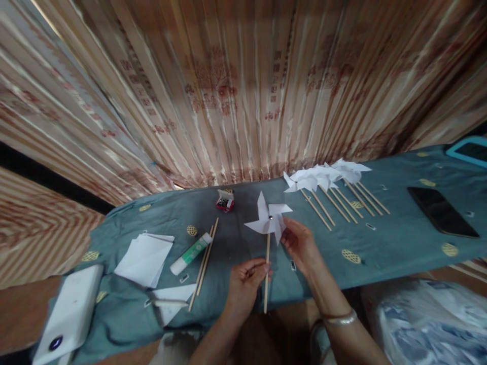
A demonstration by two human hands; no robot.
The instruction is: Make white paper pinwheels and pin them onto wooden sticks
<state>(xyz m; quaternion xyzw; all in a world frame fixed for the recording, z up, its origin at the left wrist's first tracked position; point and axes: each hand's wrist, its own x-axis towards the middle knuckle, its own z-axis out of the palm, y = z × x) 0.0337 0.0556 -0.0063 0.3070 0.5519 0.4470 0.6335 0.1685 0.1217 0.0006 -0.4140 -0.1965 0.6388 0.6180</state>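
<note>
A white paper pinwheel (269, 216) on a thin wooden stick (267, 276) stands upright over the near part of the table. My left hand (245, 284) is closed round the stick, low down. My right hand (299, 242) pinches the lower right blade of the pinwheel. A row of several finished pinwheels (327, 177) with wooden sticks lies on the cloth to the right, behind my right hand.
The table wears a teal cloth (391, 238). On it lie a glue stick (191, 253), two spare sticks (203, 263), a stack of white paper squares (144, 258), a small red box (225, 202), a white device (70, 314) and a black phone (441, 212). A curtain hangs behind.
</note>
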